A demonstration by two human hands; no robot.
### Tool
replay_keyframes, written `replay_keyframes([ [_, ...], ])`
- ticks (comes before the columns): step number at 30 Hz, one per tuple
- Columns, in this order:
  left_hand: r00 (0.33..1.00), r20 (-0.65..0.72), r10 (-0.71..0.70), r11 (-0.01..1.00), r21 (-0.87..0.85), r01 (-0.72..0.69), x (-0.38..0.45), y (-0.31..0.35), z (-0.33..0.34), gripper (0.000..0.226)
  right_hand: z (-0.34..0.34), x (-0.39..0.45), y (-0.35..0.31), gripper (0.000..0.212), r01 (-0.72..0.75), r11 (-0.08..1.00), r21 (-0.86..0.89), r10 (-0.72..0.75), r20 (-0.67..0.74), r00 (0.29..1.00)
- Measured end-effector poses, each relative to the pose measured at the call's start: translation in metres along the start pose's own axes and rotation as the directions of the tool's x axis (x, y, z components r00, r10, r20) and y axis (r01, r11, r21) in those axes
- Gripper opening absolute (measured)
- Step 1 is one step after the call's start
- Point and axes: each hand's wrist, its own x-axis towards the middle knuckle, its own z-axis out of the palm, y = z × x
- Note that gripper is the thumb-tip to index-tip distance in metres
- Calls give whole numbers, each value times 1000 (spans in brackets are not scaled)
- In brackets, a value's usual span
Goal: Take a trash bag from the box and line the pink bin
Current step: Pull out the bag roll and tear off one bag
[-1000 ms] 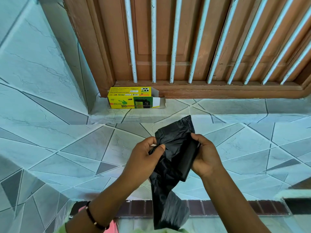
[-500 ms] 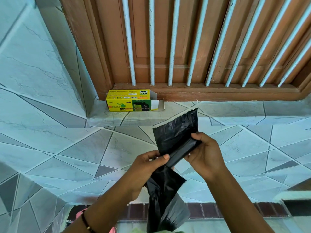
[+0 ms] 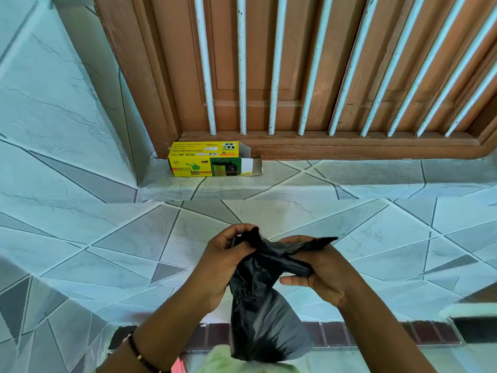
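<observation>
Behind, box (image 3: 208, 162) rests on tiled ledge (image 3: 322, 181) (barred window (image 3: 271, 65)).

Tiled wall (image 3: 80, 251), barred wooden window (image 3: 309, 76)

The trash bag (image 3: 265, 313) is thin black plastic film, crinkled, with a dull sheen. The box (image 3: 208, 162) at the ledge's left corner is printed yellow cardboard, smooth. The ledge (image 3: 349, 181) is glossy veined tile. The window frame (image 3: 349, 148) is brown painted wood; its bars (image 3: 242, 76) are pale, chipped painted metal.
</observation>
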Motion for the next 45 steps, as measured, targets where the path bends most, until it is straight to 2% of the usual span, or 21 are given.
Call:
replay_keyframes([
  [1, 1000, -3, -5, 1000, -2, 5, 1, -1, 0, 24, 1, 0, 1, 10, 6, 1000, -21, -6, 0, 1000],
  [2, 1000, -6, -13, 1000, -7, 12, 1, -1, 1, 29, 3, -3, 0, 11, 19, 999, -27, -19, -4, 1000],
  [4, 999, -18, -33, 999, -13, 32, 3, -3, 1, 35, 2, -3, 1, 31, 57, 998, -5, -57, -14, 998],
  [5, 999, -21, -41, 999, -12, 40, 3, -3, 1, 35, 0, -2, 1, 33, 81, 997, 10, -81, -13, 997],
  [8, 999, -16, -41, 999, -12, 41, 3, -1, 1, 20, -1, -9, -7, 18, 188, 982, -28, -185, 98, 978],
  [11, 999, -25, -41, 997, -65, 39, 3, 1, 1, 16, -1, -11, -11, 39, 290, 945, -148, -254, 224, 941],
  [14, 1000, -14, -25, 997, -73, 24, 2, 2, 2, 19, -3, -11, -12, 36, 336, 924, -185, -296, 213, 931],
  [17, 992, 93, 90, 994, 54, -96, 0, 3, -4, 19, -7, -10, -12, 19, 269, 963, -24, -262, 153, 953],
  [20, 965, 199, 172, 943, 250, -219, -2, 6, -10, 30, -11, -7, -13, 38, 92, 983, 161, -113, 122, 986],
  [23, 956, 151, 253, 884, 366, -292, -1, 6, -9, 29, -8, -6, -15, 39, -36, 981, 189, 17, 103, 995],
  [26, 938, 70, 340, 860, 381, -340, 2, 5, -6, 21, -8, -6, -15, 56, 23, 994, 111, -40, 146, 989],
  [29, 942, -32, 335, 889, 342, -304, 4, 2, -6, 13, -7, -10, -15, 40, 200, 976, -88, -187, 140, 972],
  [31, 952, -76, 297, 904, 342, -255, 4, 0, -5, 12, -5, -10, -15, 32, 314, 918, -241, -297, 103, 949],
  [33, 965, -67, 252, 917, 337, -215, 4, 0, -4, 21, -3, -11, -16, 28, 376, 874, -309, -369, 82, 926],
  [35, 979, 8, 202, 917, 351, -191, 3, 1, -7, 27, -4, -11, -16, 27, 393, 867, -305, -397, 51, 916],
  [37, 971, 131, 202, 878, 415, -239, 0, 3, -9, 25, -7, -11, -18, 25, 379, 892, -246, -388, 14, 922],
  [39, 949, 206, 238, 847, 433, -307, -1, 5, -11, 32, -9, -10, -19, 19, 315, 939, -140, -318, 2, 948],
  [41, 936, 204, 287, 841, 414, -348, -2, 6, -11, 35, -8, -9, -20, 15, 226, 973, -46, -225, 30, 974],
  [42, 930, 196, 310, 842, 398, -365, -2, 7, -10, 34, -9, -9, -19, 22, 202, 979, -31, -200, 58, 978],
  [45, 926, 129, 355, 847, 376, -377, 0, 9, -8, 30, -10, -11, -21, 46, 241, 959, -149, -221, 139, 965],
])
